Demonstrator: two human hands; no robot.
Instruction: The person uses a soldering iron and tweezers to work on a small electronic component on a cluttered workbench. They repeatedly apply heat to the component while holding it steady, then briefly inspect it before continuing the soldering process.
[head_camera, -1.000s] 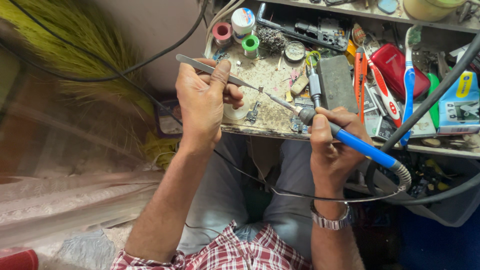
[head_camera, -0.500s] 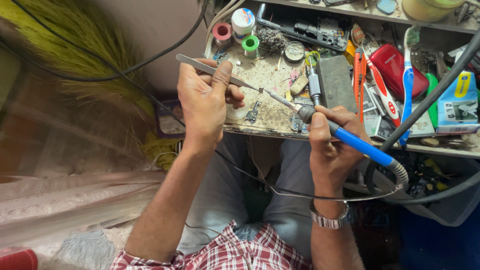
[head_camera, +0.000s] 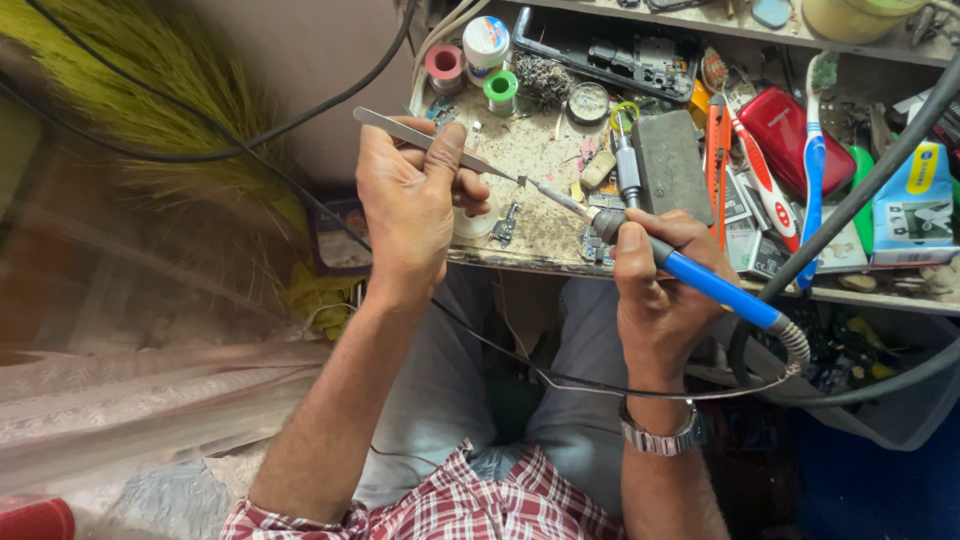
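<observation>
Gripping a blue-handled soldering iron (head_camera: 700, 280), the right hand (head_camera: 655, 300) aims its tip up-left over the bench (head_camera: 540, 160). Left hand (head_camera: 410, 200) pinches metal tweezers (head_camera: 430, 142) between thumb and fingers; their points meet the iron's tip at a tiny part above the bench, too small to identify. Beyond lie solder spools (head_camera: 487, 45), a grey block (head_camera: 672, 165) and a red case (head_camera: 800, 125).

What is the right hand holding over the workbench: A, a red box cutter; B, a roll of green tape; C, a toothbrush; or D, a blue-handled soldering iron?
D: the right hand grips a soldering iron by its blue handle, its metal tip meeting the tip of the tweezers pinched in the left hand.
</observation>
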